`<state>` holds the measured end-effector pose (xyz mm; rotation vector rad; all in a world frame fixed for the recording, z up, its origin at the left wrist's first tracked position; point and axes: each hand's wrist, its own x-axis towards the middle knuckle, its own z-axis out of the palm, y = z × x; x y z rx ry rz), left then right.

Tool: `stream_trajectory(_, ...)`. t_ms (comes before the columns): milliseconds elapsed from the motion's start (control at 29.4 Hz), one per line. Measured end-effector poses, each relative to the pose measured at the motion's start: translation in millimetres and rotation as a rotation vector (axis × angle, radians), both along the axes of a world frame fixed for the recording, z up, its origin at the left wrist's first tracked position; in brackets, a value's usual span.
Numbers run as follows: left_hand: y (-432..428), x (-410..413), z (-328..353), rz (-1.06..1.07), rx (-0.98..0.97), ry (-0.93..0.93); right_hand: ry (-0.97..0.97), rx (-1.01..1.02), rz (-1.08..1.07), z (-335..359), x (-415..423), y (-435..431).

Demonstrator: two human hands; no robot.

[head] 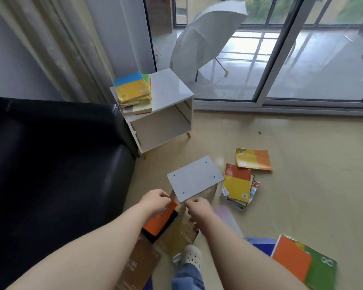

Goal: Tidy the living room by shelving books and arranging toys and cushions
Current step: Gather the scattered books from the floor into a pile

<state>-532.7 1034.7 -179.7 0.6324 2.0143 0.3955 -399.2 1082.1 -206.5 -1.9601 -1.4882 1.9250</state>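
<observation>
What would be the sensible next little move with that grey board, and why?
Probably carry the grey board toward the white cabinet: the right hand pinches its near corner, and the cabinet's open compartment holds nothing.

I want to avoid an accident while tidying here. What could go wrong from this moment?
1. The grey board seems pinched only at its near corner by the right hand, with the left hand beside it; it might tilt and drop.
2. Loose brown books lie right by the foot; a step could slip on them.
3. The book stack sits at the edge of the white cabinet; a bump may topple it.
</observation>
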Motion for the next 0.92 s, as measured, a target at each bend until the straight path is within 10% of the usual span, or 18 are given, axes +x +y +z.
stream_trajectory(442, -202, 61, -73, 0.189, -0.159, -0.189, -0.17, 0.014, 0.02, -58, 84, -177)
stream_trajectory(919, -221, 105, -247, 0.189, -0.246, -0.077, -0.207, -0.027, 0.069, -209, 96, -192)
